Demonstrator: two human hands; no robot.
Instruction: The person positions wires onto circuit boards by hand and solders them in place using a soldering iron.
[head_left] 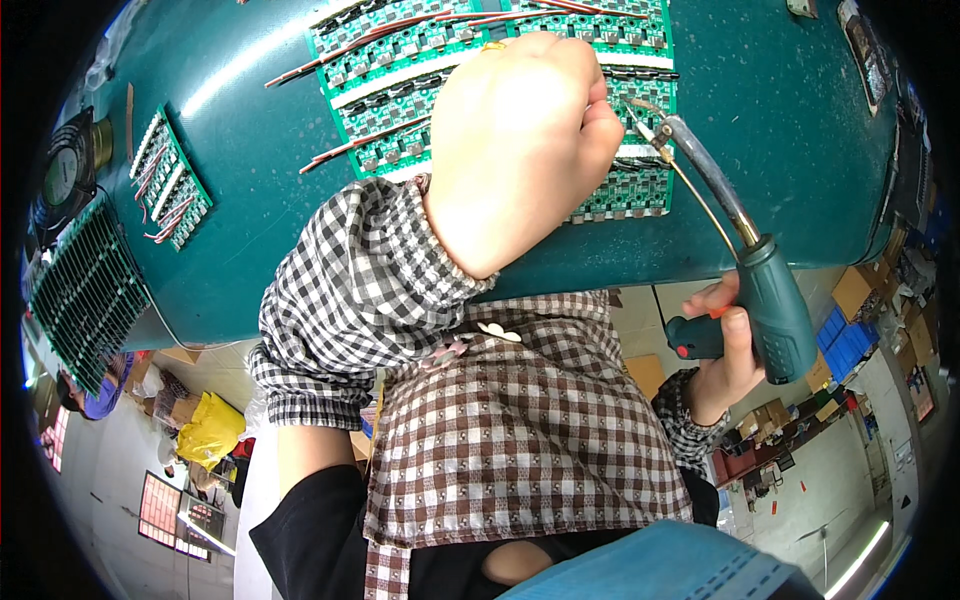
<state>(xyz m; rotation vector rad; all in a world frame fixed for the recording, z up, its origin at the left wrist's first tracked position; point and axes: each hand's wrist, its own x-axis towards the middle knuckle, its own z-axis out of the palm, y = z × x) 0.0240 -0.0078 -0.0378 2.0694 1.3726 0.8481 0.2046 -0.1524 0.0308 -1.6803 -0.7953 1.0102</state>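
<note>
Blue mask [670,565] nearest. Boards [630,195] lie far centre, left hand [530,140] over them, fingertips hidden, grip impossible to judge. Right hand [730,365] grasps soldering iron [780,310], tip over boards' right side. Wires [335,154] cross some rows; near-right rows show none; work looks partway.

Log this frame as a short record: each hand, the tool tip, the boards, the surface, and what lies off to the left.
Left hand: curled over the circuit boards; grip hidden
Right hand: holding a green soldering gun
Tip: at the boards' right part; contact unclear
Boards: green, with red, white and black wires
Surface: dark green table
Left side: smaller wired board, round fan
</note>
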